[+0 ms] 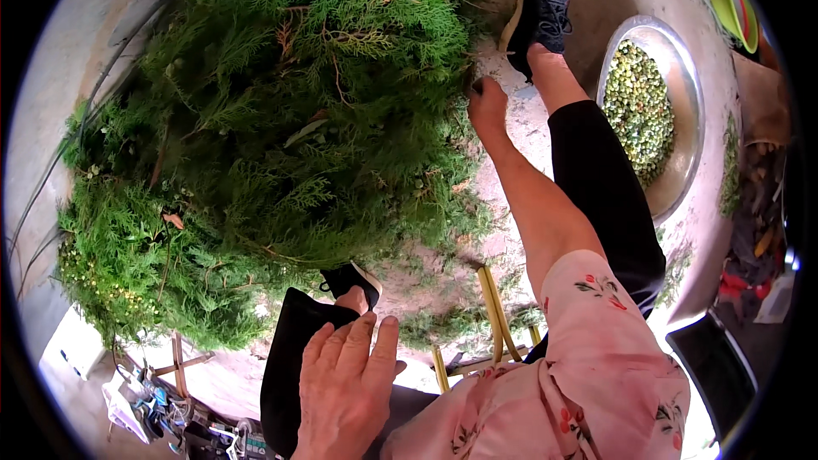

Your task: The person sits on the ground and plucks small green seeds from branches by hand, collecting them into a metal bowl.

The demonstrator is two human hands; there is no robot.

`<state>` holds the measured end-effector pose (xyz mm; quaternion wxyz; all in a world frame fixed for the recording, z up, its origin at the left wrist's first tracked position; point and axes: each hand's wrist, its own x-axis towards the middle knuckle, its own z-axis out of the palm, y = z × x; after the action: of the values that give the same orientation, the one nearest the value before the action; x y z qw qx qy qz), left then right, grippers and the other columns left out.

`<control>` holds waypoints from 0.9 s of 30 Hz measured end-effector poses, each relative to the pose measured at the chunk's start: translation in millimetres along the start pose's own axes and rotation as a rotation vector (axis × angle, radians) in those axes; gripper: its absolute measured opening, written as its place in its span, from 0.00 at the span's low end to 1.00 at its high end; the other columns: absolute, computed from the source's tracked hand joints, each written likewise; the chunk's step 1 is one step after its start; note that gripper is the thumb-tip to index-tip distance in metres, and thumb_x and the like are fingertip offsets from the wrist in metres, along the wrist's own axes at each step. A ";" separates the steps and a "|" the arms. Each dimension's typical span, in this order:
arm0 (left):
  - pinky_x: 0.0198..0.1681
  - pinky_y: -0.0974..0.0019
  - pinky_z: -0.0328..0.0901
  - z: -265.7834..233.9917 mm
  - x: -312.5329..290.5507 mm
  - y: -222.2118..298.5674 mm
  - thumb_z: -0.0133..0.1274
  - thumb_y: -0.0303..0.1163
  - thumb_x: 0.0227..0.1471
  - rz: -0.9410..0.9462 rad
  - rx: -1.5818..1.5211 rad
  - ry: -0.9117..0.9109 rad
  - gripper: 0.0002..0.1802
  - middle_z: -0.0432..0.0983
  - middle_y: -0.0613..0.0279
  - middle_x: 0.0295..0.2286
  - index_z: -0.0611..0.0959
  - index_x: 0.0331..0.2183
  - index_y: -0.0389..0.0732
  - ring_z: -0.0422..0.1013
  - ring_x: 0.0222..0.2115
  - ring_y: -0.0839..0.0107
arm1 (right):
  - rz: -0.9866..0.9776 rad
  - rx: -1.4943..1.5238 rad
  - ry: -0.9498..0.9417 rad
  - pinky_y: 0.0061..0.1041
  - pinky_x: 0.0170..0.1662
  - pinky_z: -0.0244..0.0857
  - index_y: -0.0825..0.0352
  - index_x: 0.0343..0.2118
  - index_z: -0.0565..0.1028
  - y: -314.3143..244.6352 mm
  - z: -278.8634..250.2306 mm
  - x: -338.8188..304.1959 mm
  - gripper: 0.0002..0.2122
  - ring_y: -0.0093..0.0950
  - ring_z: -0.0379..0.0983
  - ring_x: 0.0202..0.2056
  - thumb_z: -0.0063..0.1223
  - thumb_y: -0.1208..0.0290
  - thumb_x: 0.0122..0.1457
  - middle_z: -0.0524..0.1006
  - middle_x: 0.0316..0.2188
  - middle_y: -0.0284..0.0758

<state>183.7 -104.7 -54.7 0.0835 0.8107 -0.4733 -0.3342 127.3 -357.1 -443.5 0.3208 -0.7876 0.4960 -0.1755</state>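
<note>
A large heap of green, feathery conifer branches (281, 119) covers the floor in front of me. My right hand (488, 108) reaches out to the heap's right edge, its fingers curled closed. Whatever those fingers hold, if anything, is hidden against the dark foliage. Over my left knee, my left hand (348, 375) lies with its back up and fingers stretched out, apart from the branches and holding nothing. To the right of my leg stands a shiny metal basin (688, 119), partly filled with many small round green and yellowish pieces (637, 111), perhaps cones or seeds.
My black shoes (544, 13) rest on the floor beside the heap. Yellow metal legs (492, 311) show beneath me. Green scraps litter the ground. A lime-green container (726, 4) stands at the far right, with mixed clutter (754, 238) nearer. More items (153, 409) lie at lower left.
</note>
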 end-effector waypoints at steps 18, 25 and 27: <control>0.36 0.59 0.61 8.7 -16.9 -6.4 0.53 0.26 0.39 0.046 0.068 0.196 0.21 0.70 0.53 0.33 0.73 0.40 0.36 0.67 0.32 0.55 | -0.214 0.029 0.295 0.29 0.33 0.65 0.68 0.28 0.76 -46.3 -195.5 -48.4 0.08 0.35 0.71 0.26 0.49 0.80 0.42 0.74 0.23 0.41; 0.36 0.59 0.60 9.2 -24.0 -11.1 0.52 0.27 0.40 -0.012 0.064 0.212 0.19 0.71 0.53 0.33 0.73 0.39 0.35 0.66 0.32 0.54 | 0.559 0.211 -0.777 0.22 0.21 0.69 0.64 0.51 0.63 -29.4 -87.9 -171.5 0.27 0.28 0.73 0.25 0.49 0.86 0.44 0.71 0.40 0.43; 0.37 0.59 0.60 13.3 -27.8 -14.2 0.52 0.27 0.41 0.006 0.067 0.208 0.19 0.71 0.53 0.33 0.73 0.40 0.35 0.66 0.32 0.54 | 0.723 0.251 -0.846 0.24 0.28 0.71 0.64 0.51 0.60 -79.6 -84.1 -182.9 0.28 0.30 0.73 0.28 0.55 0.77 0.44 0.72 0.39 0.40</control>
<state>176.5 -71.7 -58.4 0.1061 0.8420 -0.4753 -0.2322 49.0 -197.3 -320.2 0.6221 -0.5255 0.5378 0.2184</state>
